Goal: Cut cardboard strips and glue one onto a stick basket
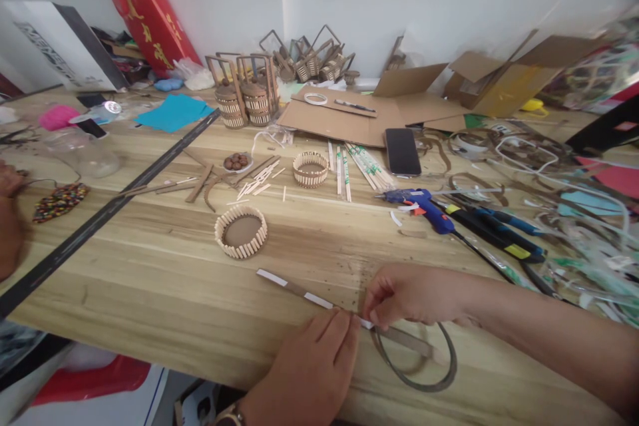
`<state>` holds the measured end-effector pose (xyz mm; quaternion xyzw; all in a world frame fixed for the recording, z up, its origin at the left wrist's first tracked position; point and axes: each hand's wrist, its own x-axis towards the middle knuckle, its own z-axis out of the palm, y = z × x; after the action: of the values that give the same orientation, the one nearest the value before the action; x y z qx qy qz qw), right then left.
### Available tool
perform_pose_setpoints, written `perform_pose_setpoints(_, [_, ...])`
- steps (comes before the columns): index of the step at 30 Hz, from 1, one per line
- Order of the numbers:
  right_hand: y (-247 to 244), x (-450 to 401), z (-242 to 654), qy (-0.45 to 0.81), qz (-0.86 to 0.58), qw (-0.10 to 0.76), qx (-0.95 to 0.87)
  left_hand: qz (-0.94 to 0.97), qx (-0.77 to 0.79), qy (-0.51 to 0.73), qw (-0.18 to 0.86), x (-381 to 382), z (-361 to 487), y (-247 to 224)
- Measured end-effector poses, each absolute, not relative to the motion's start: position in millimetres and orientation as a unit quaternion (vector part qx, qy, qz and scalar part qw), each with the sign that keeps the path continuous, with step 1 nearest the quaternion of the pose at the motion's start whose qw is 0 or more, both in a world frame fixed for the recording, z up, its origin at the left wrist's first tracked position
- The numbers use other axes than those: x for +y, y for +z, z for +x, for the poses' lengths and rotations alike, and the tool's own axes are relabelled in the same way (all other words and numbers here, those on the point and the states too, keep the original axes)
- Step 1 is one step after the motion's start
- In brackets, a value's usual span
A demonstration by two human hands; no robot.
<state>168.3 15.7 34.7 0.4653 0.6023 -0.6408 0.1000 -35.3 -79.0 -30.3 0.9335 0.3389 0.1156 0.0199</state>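
Observation:
A thin brown strip (295, 288) with white patches lies slantwise on the wooden table. My left hand (319, 359) rests on it, fingers flat and together, pressing it down. Just to the right, my right hand (404, 293) pinches at a white patch on the strip, thumb and forefinger together. Under my right wrist, a curled brown band (446, 373) loops on the table beside the strip's right part. Beyond my hands stands a round ring of short sticks with a brown base (242, 231).
A blue glue gun (422, 203), black phone (402, 152) and smaller stick ring (310, 170) lie ahead. Cords and tools clutter the right. Another person's arm (8, 233) is at the left edge, near a beaded piece (60, 202). Small baskets stand behind.

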Motion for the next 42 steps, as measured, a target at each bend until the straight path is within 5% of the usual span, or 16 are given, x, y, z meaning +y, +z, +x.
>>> perform_pose_setpoints(42, [28, 4, 169, -0.583, 0.494, 0.071, 0.642, 0.933, 0.338, 0.123, -0.024, -78, -30, -26])
